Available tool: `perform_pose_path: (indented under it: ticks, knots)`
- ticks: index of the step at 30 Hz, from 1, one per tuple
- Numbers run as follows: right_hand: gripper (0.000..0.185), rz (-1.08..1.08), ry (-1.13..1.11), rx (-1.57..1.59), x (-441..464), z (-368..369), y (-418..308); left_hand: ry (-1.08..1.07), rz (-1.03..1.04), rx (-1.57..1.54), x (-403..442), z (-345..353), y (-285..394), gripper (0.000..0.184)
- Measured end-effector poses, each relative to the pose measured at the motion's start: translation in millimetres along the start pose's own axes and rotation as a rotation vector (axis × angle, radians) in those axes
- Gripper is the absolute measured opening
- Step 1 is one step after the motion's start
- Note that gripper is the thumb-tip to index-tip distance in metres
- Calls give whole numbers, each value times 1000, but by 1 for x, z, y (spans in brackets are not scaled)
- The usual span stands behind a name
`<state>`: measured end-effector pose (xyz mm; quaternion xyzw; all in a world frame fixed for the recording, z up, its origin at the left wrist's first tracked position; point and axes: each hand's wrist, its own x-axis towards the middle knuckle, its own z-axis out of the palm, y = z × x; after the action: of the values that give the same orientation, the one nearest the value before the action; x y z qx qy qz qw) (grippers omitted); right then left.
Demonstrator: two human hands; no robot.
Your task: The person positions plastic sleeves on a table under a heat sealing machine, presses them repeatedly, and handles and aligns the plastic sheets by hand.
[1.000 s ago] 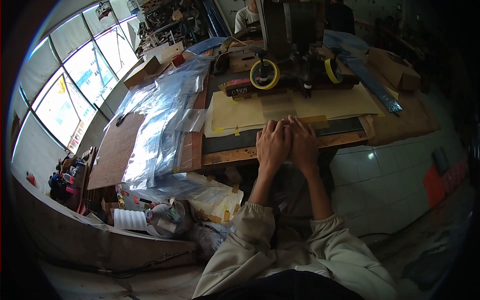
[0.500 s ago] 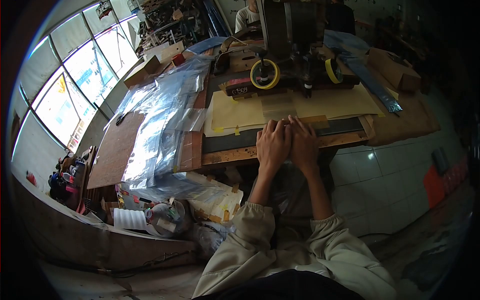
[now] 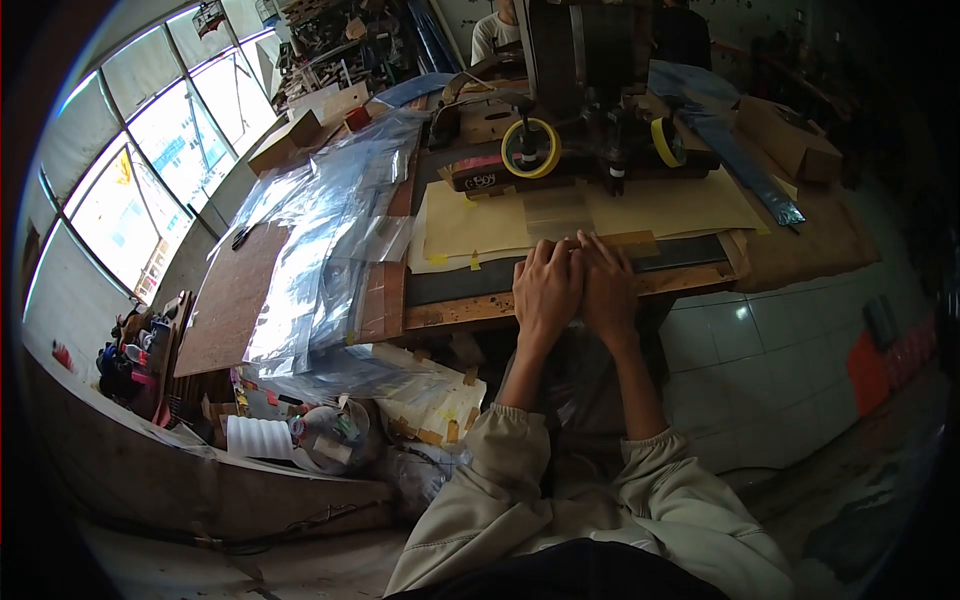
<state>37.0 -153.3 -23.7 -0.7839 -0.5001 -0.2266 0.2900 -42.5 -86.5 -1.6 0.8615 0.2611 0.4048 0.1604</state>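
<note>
Head view, from the left: brown flat hardboard panel (image 3: 232,290) at the near left of the table, then a glossy heap of clear plastic sheets (image 3: 335,225) overlapping it and running toward the far side. Next comes a dark grey flat mat (image 3: 450,288), bordered on its near side by a worn wooden edge strip (image 3: 460,313), with broad pale-yellow paper sheets (image 3: 470,232) lying on it. Near the middle of the paper's near edge, the left hand (image 3: 547,285) is palm down, its fingers side by side and bent forward, with their tips down at the near end of a clear rectangular plastic strip (image 3: 558,208) that lies flat on the yellow paper. Far beyond it stands a dark metal machine (image 3: 600,60) carrying a yellow ring-shaped roll (image 3: 555,150) on its left and another on its right. Beside and touching the left hand, the right hand (image 3: 607,290) is also palm down, its fingers extended and slightly fanned; both thumbs and the undersides of the fingers are hidden, so whether either hand pinches anything cannot be told. Just right of its fingertips lies a brown flat strip (image 3: 637,243) along the paper's near edge. Farther right, brown wrapping paper (image 3: 800,245) hangs over the table's side, with a brown cardboard box (image 3: 790,140) at its far end.
</note>
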Motion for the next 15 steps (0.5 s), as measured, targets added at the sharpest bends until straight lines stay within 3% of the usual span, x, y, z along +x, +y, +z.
perform_pose_path:
  ticks: [11,15]
  knots:
    - [33,10,28,33,0,2,0,53,15,-39,-2,1,-1,21]
    - [35,45,37,43,2,-2,-4,353,82,-197,-27,-3,-1,17]
